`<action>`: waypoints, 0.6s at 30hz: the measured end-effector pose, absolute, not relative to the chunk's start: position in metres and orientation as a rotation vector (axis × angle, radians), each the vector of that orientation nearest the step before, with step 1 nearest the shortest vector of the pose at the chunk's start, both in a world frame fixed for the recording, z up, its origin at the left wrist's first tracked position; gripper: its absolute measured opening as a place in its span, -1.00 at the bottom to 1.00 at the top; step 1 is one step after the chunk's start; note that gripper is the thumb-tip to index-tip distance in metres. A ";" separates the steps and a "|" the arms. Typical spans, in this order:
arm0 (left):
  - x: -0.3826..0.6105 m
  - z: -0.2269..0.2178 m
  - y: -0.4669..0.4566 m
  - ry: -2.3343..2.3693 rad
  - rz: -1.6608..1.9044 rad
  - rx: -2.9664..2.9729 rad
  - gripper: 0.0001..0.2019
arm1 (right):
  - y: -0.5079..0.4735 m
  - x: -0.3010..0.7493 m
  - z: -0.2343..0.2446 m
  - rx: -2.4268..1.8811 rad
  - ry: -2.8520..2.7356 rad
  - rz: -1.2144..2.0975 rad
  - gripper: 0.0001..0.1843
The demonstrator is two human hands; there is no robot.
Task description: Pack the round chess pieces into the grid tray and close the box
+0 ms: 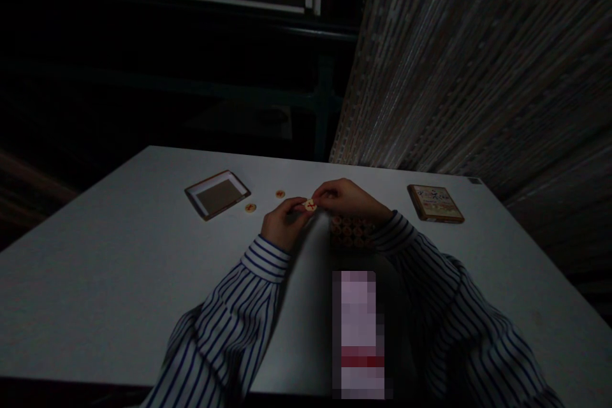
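My left hand (281, 222) and my right hand (348, 199) meet over the middle of a white table (119, 268). Together their fingertips pinch a small round pale token (310, 204) with a red mark on it. Both hands are closed around it. Under my right wrist lies a dark patterned board or box (351, 233), partly hidden by the sleeve. Two more round tokens (250, 207) (280, 194) lie on the table just left of my hands. My sleeves are white with blue stripes.
An open shallow box tray (217, 194) with a brown rim lies at the left. A box lid (435, 203) with a printed picture lies at the right. A ribbed wall stands along the right side. The background is dark.
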State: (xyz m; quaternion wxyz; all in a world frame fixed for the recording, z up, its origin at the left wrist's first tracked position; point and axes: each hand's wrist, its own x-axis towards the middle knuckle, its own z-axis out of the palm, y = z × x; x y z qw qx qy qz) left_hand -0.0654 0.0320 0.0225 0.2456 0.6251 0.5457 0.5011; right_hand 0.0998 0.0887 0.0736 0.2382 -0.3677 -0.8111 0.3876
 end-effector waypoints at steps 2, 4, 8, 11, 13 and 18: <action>-0.061 0.023 0.034 1.429 1.366 1.626 -0.66 | 0.088 0.104 0.072 -1.016 -2.175 1.097 -0.79; -0.057 0.025 0.036 1.374 1.363 1.532 -0.65 | 0.089 0.107 0.070 -1.019 -2.135 1.115 -0.80; -0.048 0.030 0.040 1.285 1.352 1.327 -0.64 | 0.090 0.114 0.063 -1.019 -2.068 1.129 -0.80; -0.044 0.030 0.044 1.234 1.348 1.233 -0.62 | 0.090 0.119 0.059 -1.012 -2.010 1.184 -0.76; -0.043 0.028 0.046 1.205 1.350 1.219 -0.62 | 0.090 0.122 0.057 -1.001 -1.993 1.210 -0.74; -0.039 0.025 0.050 1.165 1.342 1.218 -0.62 | 0.090 0.130 0.055 -0.979 -1.991 1.232 -0.69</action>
